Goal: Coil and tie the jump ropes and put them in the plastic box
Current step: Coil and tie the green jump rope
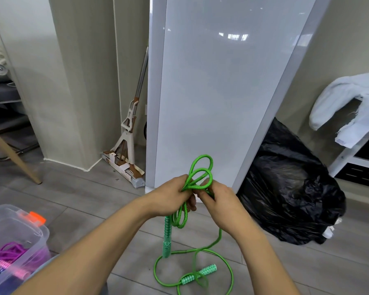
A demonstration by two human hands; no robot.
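Centre frame: left grip (173, 194) and right grip (219, 201) both grasped the half-coiled, untied green jump rope (200, 173), its tail on the floor (83, 209). Lower left: the plastic box (19, 226) already held a purple rope (9, 252).

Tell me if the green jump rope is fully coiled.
Only partly. The left hand and right hand grip a few loops of the green jump rope; a long stretch and one handle lie on the floor.
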